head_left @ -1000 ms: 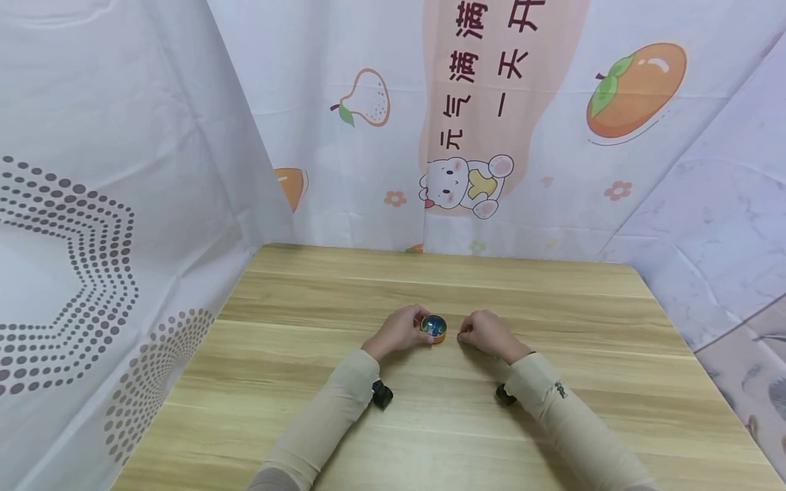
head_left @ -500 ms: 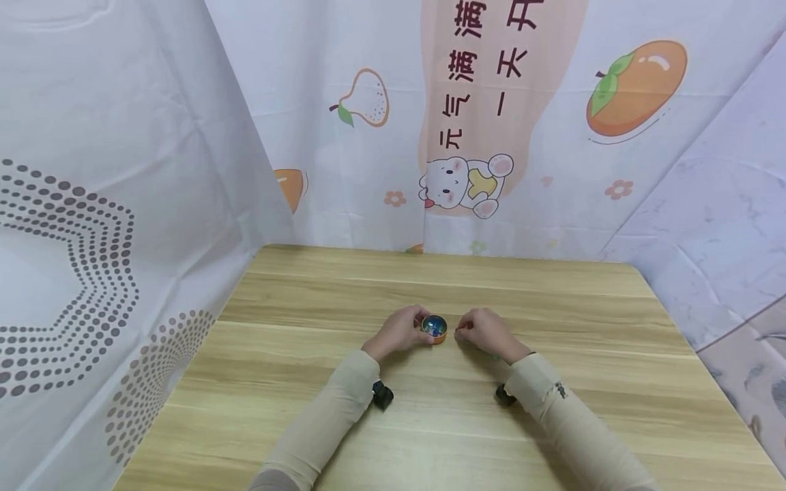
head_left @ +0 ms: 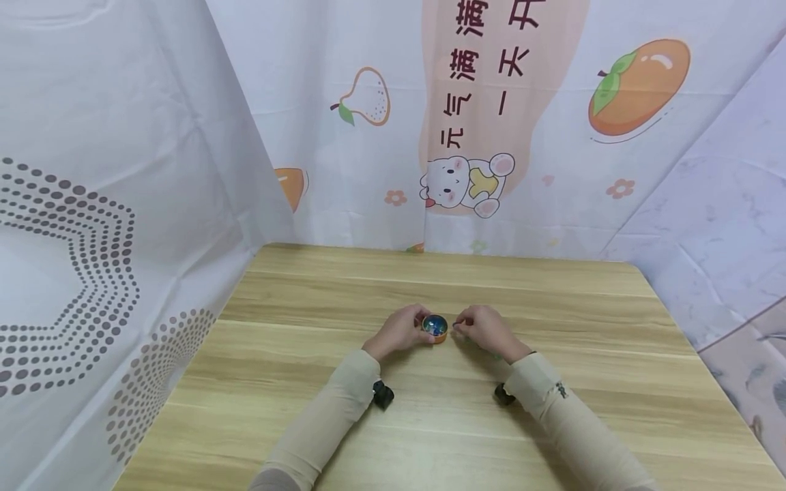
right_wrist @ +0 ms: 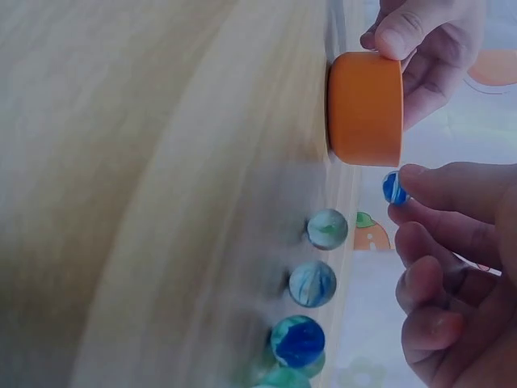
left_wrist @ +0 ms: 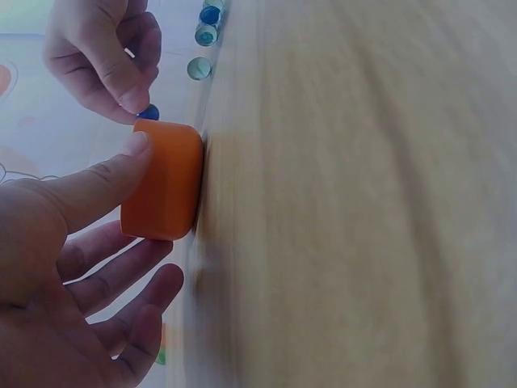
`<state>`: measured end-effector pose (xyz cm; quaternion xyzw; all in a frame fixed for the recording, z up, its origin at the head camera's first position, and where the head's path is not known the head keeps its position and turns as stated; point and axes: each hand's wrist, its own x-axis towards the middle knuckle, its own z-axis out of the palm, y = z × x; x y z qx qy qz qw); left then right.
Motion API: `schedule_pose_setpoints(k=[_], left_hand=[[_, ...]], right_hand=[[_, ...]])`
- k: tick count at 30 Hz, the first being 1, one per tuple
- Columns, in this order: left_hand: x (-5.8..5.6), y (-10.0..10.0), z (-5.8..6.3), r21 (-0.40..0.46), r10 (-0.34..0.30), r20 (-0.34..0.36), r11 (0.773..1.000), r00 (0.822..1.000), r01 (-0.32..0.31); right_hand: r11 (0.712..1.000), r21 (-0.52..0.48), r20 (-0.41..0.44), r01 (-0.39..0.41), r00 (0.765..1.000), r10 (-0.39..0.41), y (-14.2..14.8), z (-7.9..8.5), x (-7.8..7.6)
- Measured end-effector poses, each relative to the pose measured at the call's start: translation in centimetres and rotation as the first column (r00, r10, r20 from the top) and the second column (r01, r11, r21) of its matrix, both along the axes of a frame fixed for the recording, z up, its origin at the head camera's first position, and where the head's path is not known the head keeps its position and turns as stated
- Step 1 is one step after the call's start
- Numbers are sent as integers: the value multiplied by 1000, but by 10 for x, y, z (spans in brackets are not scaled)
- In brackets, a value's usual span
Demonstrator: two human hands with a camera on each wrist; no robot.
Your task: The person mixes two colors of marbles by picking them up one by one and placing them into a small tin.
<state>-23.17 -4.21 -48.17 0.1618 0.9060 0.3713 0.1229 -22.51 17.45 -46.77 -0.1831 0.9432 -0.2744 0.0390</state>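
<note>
A small round orange cup stands on the table, with blue, shiny contents visible inside it in the head view. My left hand grips it from the left, thumb on the near side of the wall and fingers around the other side. Between thumb and index finger, my right hand pinches a blue-and-white glass marble. In the right wrist view this marble is just beside the cup's rim, raised off the table. The remaining fingers of that hand curl loosely below.
On the wooden table, a line of several glass marbles, among them a clear-and-green marble and a blue-and-teal marble, lies by the right hand. A printed curtain hangs behind the table's back edge.
My right hand has moved slightly left and up with the marble, closer to the cup's rim. The left hand and the cup have stayed in place.
</note>
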Motion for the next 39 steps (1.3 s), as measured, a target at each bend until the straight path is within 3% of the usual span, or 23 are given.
schedule_pose_setpoints(k=[19,39], left_hand=[[-1,0,-3,-2,-3,3,1000,1000,3],[-2,0,-3,-25,-1,-7,1000,1000,1]], right_hand=[[998,-62,-17,16,1000,-17,-9,0,3],[995,-94,-49,-38,998,33,-16,-3,1]])
